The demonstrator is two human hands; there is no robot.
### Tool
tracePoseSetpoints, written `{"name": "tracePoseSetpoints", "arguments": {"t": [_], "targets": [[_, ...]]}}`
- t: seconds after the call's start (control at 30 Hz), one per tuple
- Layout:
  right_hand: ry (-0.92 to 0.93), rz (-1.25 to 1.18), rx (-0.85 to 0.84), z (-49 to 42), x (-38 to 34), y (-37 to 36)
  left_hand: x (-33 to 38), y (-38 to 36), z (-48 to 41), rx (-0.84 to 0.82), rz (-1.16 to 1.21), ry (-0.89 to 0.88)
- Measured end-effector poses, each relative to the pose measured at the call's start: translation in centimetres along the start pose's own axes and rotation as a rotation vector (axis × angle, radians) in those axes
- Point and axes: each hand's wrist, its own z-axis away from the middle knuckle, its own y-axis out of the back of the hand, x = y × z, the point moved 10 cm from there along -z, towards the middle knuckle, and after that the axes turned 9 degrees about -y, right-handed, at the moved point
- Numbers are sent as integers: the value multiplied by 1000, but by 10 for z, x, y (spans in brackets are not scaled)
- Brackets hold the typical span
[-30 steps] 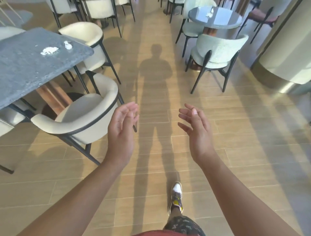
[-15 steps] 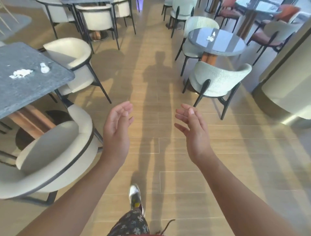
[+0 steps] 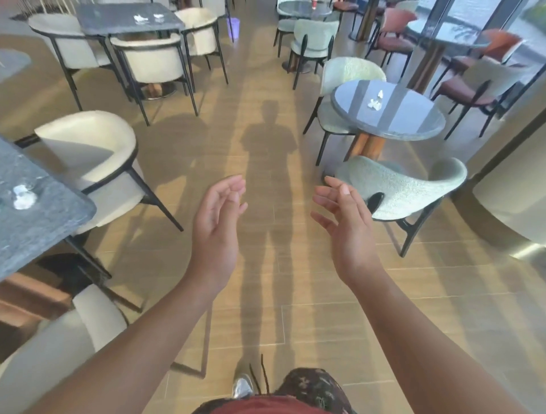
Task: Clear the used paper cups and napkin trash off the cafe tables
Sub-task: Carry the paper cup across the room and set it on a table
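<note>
My left hand (image 3: pixel 217 224) and my right hand (image 3: pixel 344 224) are held out in front of me over the wooden floor, palms facing each other, fingers relaxed and empty. Crumpled white napkin trash (image 3: pixel 23 195) lies on the grey square table (image 3: pixel 44 224) at my left. More crumpled napkins (image 3: pixel 375 100) lie on the round grey table (image 3: pixel 413 124) ahead on the right. Two napkin wads (image 3: pixel 147 17) sit on a far square table (image 3: pixel 124 23) at the upper left. A small red object (image 3: pixel 315 3), perhaps a cup, stands on a far round table.
Cream chairs (image 3: pixel 97 159) flank the left table and pale green chairs (image 3: pixel 404 189) surround the round one. A purple bin (image 3: pixel 233 23) stands far down the aisle. A large curved column base (image 3: pixel 514 189) is at the right. The wooden aisle runs straight ahead between the tables.
I have walked forward along the aisle: the left table has slid back to my left, the round table has come nearer, and farther tables have come into view. Both hands stay open.
</note>
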Motion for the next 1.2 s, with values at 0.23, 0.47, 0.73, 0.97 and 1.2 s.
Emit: {"name": "tracePoseSetpoints", "arguments": {"t": [0.23, 0.47, 0.73, 0.97, 1.2], "targets": [[-1, -28, -6, -168, -7, -23, -68, -40, -153, 7, 3, -21], [1, -19, -28, -361, -27, -20, -148, -106, -302, 26, -20, -25], [0, 33, -38, -546, -69, -20, -221, -168, -457, 68, -21, 9], [1, 47, -28, -694, -74, -40, -291, -195, -592, 50, -4, 3], [7, 46, -5, -865, -82, -97, -364, -204, -764, 14, 6, -2]]}}
